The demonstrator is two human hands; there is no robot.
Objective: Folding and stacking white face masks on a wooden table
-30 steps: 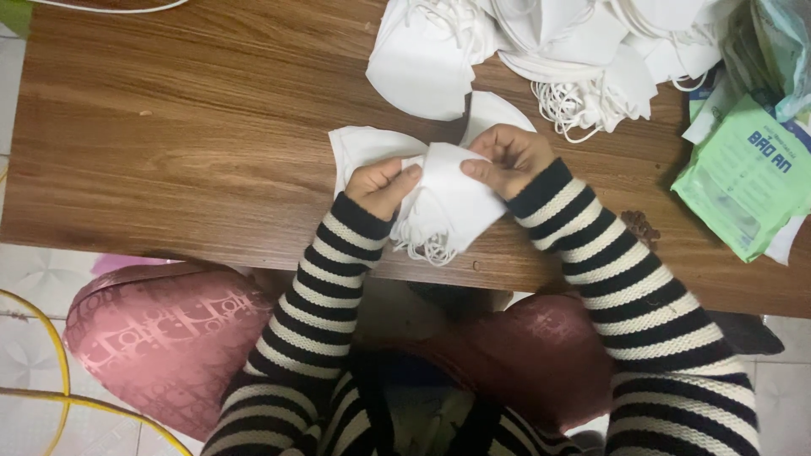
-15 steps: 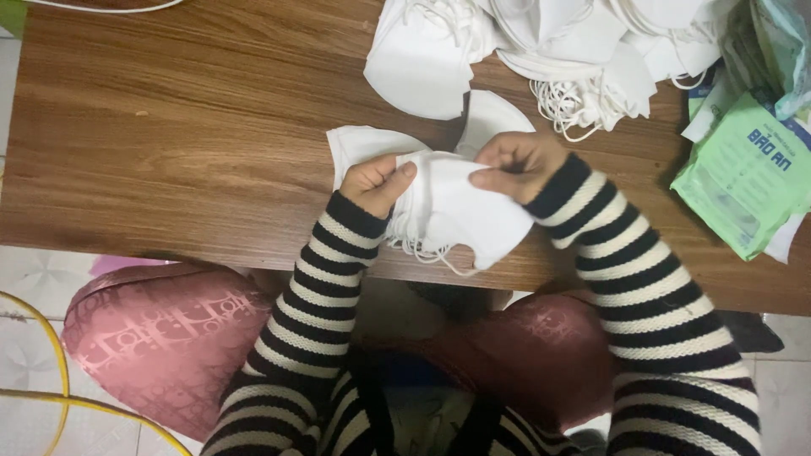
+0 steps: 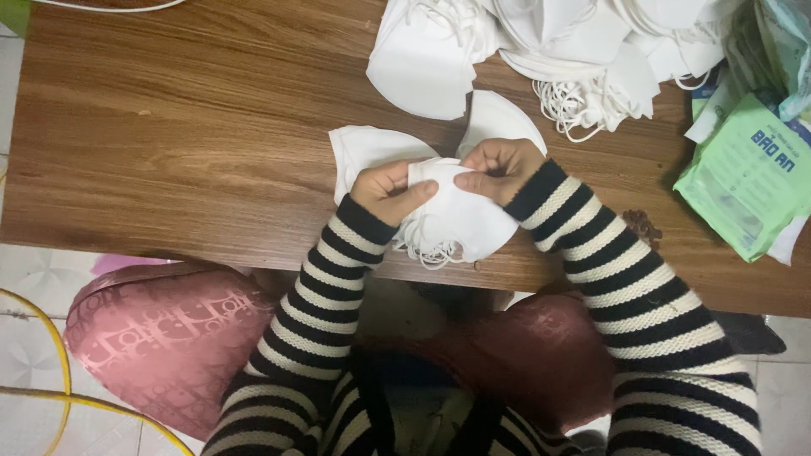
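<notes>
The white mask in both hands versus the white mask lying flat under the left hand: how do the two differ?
The held mask is gripped at its top edge by the left hand and right hand; the flat mask lies loose on the wooden table. The held mask sits at the table's near edge with its ear loops bunched below it; the flat mask shows no loops and is partly covered. Both are white and curved.

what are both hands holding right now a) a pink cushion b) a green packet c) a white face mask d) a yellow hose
c: the left hand and the right hand both pinch the top edge of a white face mask over the wooden table, while the green packet lies untouched off to the right.
</notes>
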